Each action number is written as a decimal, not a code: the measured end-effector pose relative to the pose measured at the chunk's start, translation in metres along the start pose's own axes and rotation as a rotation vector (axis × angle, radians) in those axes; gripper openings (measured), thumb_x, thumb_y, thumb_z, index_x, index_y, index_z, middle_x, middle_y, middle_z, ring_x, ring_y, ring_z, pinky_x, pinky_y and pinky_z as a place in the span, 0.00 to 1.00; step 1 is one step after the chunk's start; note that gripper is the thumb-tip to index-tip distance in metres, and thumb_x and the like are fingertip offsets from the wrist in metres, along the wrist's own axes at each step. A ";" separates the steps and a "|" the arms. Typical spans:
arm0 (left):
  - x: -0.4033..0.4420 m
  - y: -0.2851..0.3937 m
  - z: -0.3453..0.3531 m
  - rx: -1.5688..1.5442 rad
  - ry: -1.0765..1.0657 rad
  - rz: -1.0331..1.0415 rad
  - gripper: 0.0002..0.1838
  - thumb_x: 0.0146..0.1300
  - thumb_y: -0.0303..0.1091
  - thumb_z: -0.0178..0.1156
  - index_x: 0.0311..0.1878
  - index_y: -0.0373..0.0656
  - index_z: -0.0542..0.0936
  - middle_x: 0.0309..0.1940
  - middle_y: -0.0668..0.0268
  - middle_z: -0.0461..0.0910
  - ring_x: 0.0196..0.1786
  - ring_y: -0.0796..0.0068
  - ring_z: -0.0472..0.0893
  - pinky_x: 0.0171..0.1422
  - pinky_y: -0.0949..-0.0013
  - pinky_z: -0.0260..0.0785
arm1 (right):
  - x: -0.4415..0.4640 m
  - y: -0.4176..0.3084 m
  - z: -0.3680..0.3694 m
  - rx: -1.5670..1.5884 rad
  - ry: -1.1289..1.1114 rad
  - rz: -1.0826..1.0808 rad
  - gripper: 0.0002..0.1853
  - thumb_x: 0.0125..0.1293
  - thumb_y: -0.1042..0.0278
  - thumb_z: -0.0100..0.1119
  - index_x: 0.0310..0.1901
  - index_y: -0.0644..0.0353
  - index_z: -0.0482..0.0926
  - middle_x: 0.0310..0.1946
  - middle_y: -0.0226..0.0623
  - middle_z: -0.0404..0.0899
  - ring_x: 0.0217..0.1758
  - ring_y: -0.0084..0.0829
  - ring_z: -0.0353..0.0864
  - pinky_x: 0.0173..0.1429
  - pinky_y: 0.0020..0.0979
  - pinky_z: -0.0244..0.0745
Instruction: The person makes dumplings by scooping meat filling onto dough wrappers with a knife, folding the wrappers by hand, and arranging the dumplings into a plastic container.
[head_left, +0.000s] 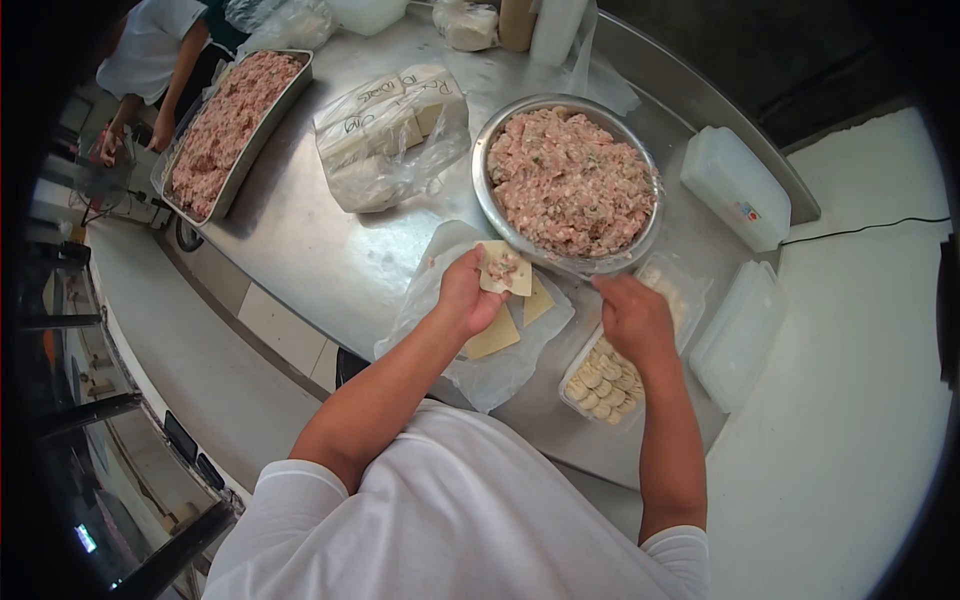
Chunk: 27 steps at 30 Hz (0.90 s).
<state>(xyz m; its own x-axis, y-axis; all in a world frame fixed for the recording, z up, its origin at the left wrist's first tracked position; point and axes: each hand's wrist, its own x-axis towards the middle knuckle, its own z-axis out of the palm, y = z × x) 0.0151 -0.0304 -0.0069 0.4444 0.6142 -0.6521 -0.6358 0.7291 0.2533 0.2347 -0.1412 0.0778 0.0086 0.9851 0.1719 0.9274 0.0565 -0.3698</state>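
Note:
My left hand holds a square dumpling wrapper between thumb and fingers, with a small dab of meat filling on it. Beneath it, more pale wrappers lie on a crumpled plastic sheet. My right hand is closed at the near rim of a steel bowl heaped with ground meat mixture; whatever its fingers grip is too small to make out. Partly under my right forearm stands a clear plastic container with rows of folded dumplings.
A steel tray of ground meat is at the far left, near another person in white. A plastic-wrapped package of wrappers lies behind my left hand. Plastic boxes and a lid stand right, by the wall.

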 end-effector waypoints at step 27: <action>-0.010 0.004 -0.003 -0.009 0.091 0.103 0.18 0.82 0.38 0.46 0.65 0.37 0.70 0.63 0.55 0.76 0.66 0.56 0.78 0.74 0.51 0.68 | 0.032 0.005 -0.009 -0.149 -0.137 0.026 0.17 0.60 0.75 0.57 0.50 0.53 0.86 0.42 0.41 0.85 0.43 0.47 0.86 0.45 0.45 0.81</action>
<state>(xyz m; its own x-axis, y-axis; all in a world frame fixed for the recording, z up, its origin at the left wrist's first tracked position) 0.0061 -0.0341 -0.0019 0.3179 0.6553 -0.6852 -0.6808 0.6608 0.3160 0.2428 -0.1112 0.0902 -0.0083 0.9994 0.0341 0.9726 0.0160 -0.2319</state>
